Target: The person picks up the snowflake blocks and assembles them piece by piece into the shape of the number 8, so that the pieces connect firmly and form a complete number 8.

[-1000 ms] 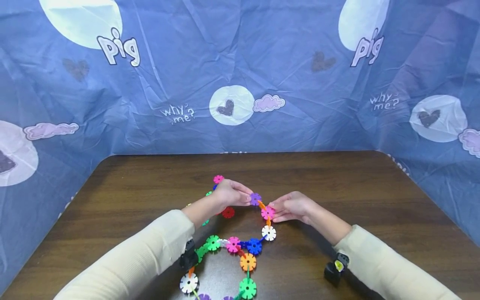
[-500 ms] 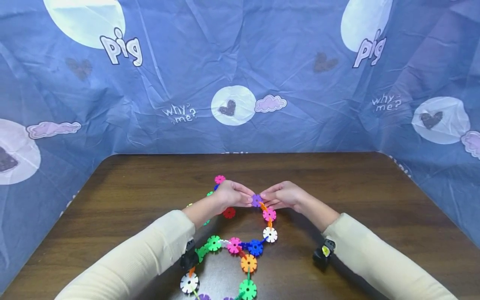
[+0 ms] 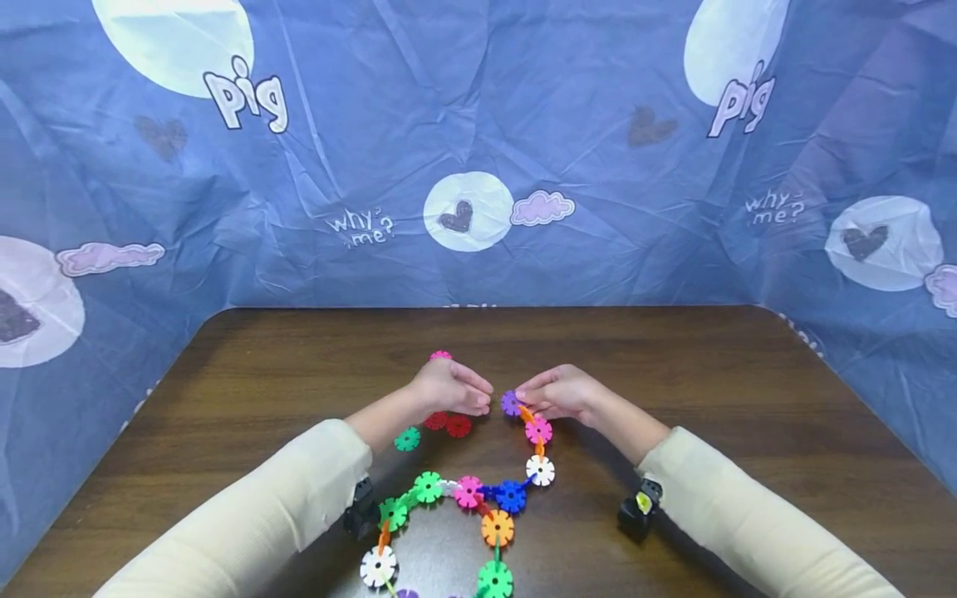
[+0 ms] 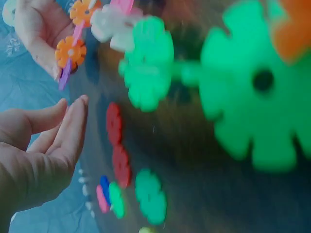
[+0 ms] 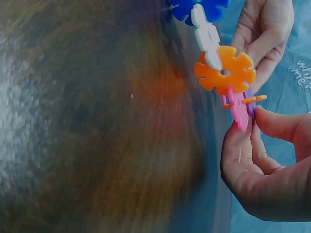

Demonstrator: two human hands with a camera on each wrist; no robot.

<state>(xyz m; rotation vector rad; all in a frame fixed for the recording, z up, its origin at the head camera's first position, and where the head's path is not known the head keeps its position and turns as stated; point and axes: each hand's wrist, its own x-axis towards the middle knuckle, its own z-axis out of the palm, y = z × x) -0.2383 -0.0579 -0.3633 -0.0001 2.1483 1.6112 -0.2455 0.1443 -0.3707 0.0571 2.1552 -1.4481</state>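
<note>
Notched plastic snowflake discs are linked into a chain that bends up from a ring. In the head view, the purple disc (image 3: pixel 511 404) is the chain's far end, pinched between the thumb and fingers of my right hand (image 3: pixel 561 392). Below it come a pink disc (image 3: pixel 538 430), a white disc (image 3: pixel 541 471) and a blue disc (image 3: pixel 512 497), with orange discs edge-on between some of them. My left hand (image 3: pixel 452 390) is just left of the purple disc, fingers nearly straight and holding nothing. The left wrist view shows a gap between its fingertips and the purple disc (image 4: pixel 64 75).
The ring holds an orange disc (image 3: pixel 497 527), green disc (image 3: pixel 429 487) and white disc (image 3: pixel 378 566); the front frame edge cuts it off. Loose red discs (image 3: pixel 459 426) and a green disc (image 3: pixel 407 438) lie near my left hand. A blue printed cloth (image 3: pixel 478 124) hangs behind the table.
My right hand has moved from the pink disc up to the purple one and pinches it. My left hand has let go of the purple disc and drawn slightly left.
</note>
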